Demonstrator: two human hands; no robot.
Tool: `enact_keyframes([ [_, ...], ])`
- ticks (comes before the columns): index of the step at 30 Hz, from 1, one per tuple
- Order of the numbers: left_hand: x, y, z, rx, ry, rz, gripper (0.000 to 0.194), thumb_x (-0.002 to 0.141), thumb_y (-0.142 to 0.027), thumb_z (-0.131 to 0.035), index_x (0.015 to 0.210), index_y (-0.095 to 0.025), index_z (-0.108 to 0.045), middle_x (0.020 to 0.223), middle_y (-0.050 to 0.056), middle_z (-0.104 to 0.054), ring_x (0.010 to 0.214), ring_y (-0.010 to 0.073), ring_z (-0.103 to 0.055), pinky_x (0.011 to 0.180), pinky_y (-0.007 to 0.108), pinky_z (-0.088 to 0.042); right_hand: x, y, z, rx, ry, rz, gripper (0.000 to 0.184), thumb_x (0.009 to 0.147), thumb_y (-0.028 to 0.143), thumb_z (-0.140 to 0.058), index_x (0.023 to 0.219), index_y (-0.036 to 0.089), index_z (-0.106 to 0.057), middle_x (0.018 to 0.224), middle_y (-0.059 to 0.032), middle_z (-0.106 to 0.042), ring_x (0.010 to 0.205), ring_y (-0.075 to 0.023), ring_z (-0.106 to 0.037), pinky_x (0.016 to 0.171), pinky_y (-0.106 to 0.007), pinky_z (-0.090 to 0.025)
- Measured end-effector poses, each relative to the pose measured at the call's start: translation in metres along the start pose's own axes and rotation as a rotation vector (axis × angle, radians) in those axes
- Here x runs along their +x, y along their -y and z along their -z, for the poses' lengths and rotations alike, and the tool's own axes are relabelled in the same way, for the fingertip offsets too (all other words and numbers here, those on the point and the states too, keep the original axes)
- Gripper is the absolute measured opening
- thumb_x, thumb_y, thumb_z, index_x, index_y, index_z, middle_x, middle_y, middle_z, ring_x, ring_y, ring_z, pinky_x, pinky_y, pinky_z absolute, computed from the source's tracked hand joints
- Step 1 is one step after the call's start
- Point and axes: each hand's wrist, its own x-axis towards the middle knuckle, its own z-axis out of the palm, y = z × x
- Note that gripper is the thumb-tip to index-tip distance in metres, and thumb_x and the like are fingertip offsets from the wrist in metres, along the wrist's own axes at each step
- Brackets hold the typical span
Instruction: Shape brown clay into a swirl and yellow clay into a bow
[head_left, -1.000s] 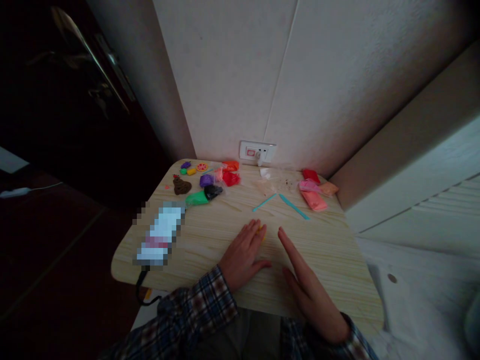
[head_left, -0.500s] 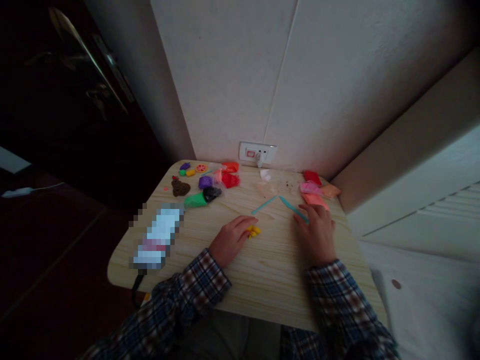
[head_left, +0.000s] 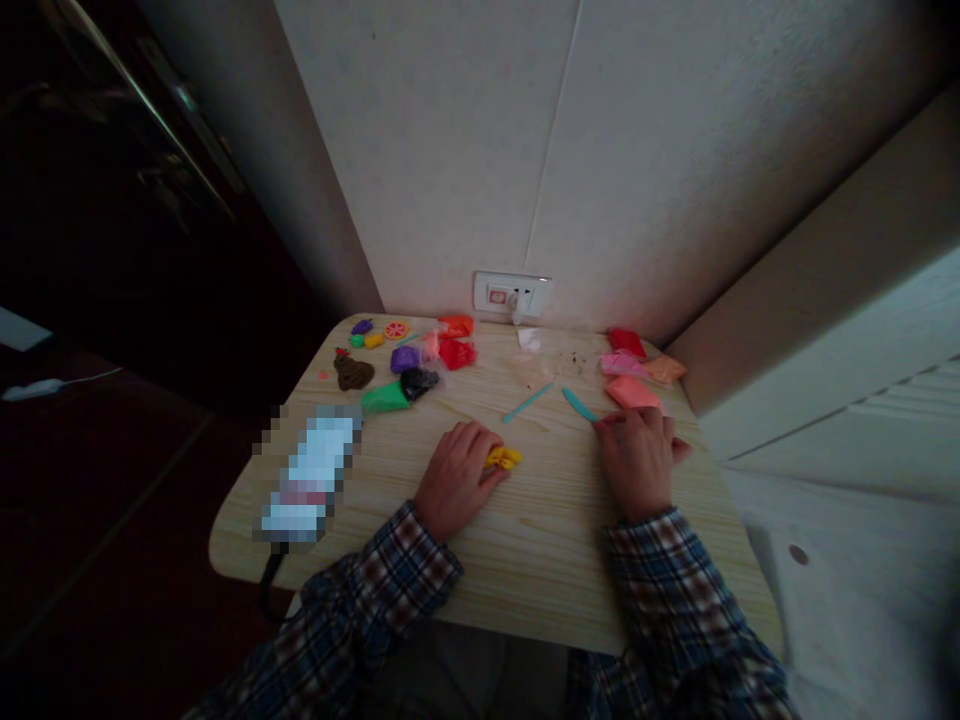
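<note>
Lump of creased yellow clay (head_left: 506, 458) sat pinched in my left hand (head_left: 456, 482); right hand (head_left: 637, 462) gripped turquoise plastic knife (head_left: 579, 405) near right edge of pale wood-grain table (head_left: 547, 570).

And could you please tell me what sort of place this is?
Probably a room in a home: a light wood-look table stands by a pale wall with a socket plate, and what looks like a dark door is at the left.
</note>
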Motion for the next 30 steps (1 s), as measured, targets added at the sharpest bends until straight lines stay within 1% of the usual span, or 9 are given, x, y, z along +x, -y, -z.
enact_keyframes([
  [3, 0.000, 0.000, -0.001, -0.018, -0.008, -0.009, 0.012, 0.083, -0.023, -0.060, 0.093, -0.017, -0.059, 0.094, 0.005, -0.060, 0.092, 0.0211, -0.053, 0.084, 0.038, -0.047, -0.005, -0.001, 0.002, 0.015, -0.008, -0.007, 0.025, 0.087, 0.030, -0.042, 0.081, 0.016, -0.061, 0.095, -0.0151, -0.057, 0.093, -0.0307, -0.047, 0.074, -0.045, -0.034],
  [5, 0.000, 0.001, -0.002, -0.041, -0.015, -0.025, 0.009, 0.084, -0.021, -0.060, 0.092, -0.017, -0.060, 0.092, 0.005, -0.060, 0.091, 0.0202, -0.054, 0.083, 0.036, -0.047, -0.008, -0.001, 0.004, 0.046, -0.009, -0.007, 0.023, 0.087, 0.028, -0.040, 0.082, 0.016, -0.059, 0.095, -0.0158, -0.057, 0.093, -0.0311, -0.047, 0.073, -0.045, -0.035],
  [7, 0.000, 0.002, -0.002, -0.052, -0.026, -0.035, 0.007, 0.084, -0.020, -0.060, 0.090, -0.017, -0.062, 0.090, 0.004, -0.060, 0.089, 0.0194, -0.055, 0.081, 0.034, -0.047, -0.012, 0.001, 0.008, 0.141, 0.001, 0.022, 0.019, 0.087, 0.027, -0.039, 0.084, 0.017, -0.055, 0.094, -0.0149, -0.058, 0.090, -0.0297, -0.050, 0.072, -0.043, -0.036],
  [10, 0.000, 0.002, -0.002, -0.032, -0.034, -0.038, 0.007, 0.084, -0.020, -0.060, 0.087, -0.017, -0.064, 0.086, 0.004, -0.060, 0.085, 0.0187, -0.055, 0.078, 0.033, -0.047, -0.024, 0.009, 0.014, 0.374, 0.083, 0.084, 0.012, 0.088, 0.027, -0.039, 0.086, 0.019, -0.049, 0.080, -0.0083, -0.059, 0.074, -0.0228, -0.054, 0.066, -0.036, -0.038],
  [12, 0.000, 0.001, -0.002, -0.003, -0.041, -0.041, 0.007, 0.084, -0.021, -0.059, 0.086, -0.017, -0.065, 0.084, 0.004, -0.059, 0.084, 0.0185, -0.055, 0.076, 0.032, -0.047, -0.034, 0.017, 0.017, 0.458, 0.169, 0.131, 0.011, 0.089, 0.027, -0.038, 0.086, 0.021, -0.047, 0.074, -0.0049, -0.060, 0.065, -0.0202, -0.052, 0.062, -0.033, -0.038],
  [16, -0.001, -0.002, -0.001, 0.048, -0.044, -0.053, 0.010, 0.087, -0.022, -0.056, 0.086, -0.017, -0.065, 0.083, 0.004, -0.060, 0.082, 0.0182, -0.055, 0.075, 0.032, -0.047, -0.053, 0.033, 0.020, 0.455, 0.210, 0.241, 0.016, 0.093, 0.027, -0.035, 0.091, 0.021, -0.050, 0.083, -0.0060, -0.065, 0.069, -0.0200, -0.056, 0.067, -0.032, -0.041],
  [19, -0.002, -0.003, -0.001, 0.066, -0.034, -0.045, 0.010, 0.086, -0.023, -0.057, 0.084, -0.016, -0.064, 0.084, 0.005, -0.060, 0.081, 0.0187, -0.055, 0.075, 0.033, -0.047, -0.059, 0.039, 0.021, 0.430, 0.227, 0.302, 0.022, 0.095, 0.026, -0.032, 0.092, 0.020, -0.053, 0.079, -0.0049, -0.067, 0.068, -0.0192, -0.058, 0.068, -0.031, -0.039],
  [23, -0.002, -0.001, -0.003, 0.048, -0.073, -0.026, 0.011, 0.085, -0.025, -0.059, 0.082, -0.015, -0.062, 0.083, 0.004, -0.060, 0.081, 0.0184, -0.055, 0.075, 0.032, -0.048, -0.061, 0.042, 0.022, 0.371, 0.246, 0.346, 0.028, 0.096, 0.028, -0.034, 0.084, 0.020, -0.057, 0.072, -0.0024, -0.067, 0.065, -0.0181, -0.058, 0.066, -0.029, -0.036],
  [30, -0.002, 0.001, -0.005, 0.049, -0.087, -0.051, 0.010, 0.085, -0.027, -0.060, 0.083, -0.017, -0.062, 0.085, 0.003, -0.061, 0.083, 0.0182, -0.056, 0.076, 0.032, -0.048, -0.063, 0.042, 0.024, 0.319, 0.142, 0.402, 0.031, 0.097, 0.030, -0.036, 0.082, 0.019, -0.061, 0.061, -0.0003, -0.065, 0.055, -0.0156, -0.054, 0.063, -0.027, -0.034],
])
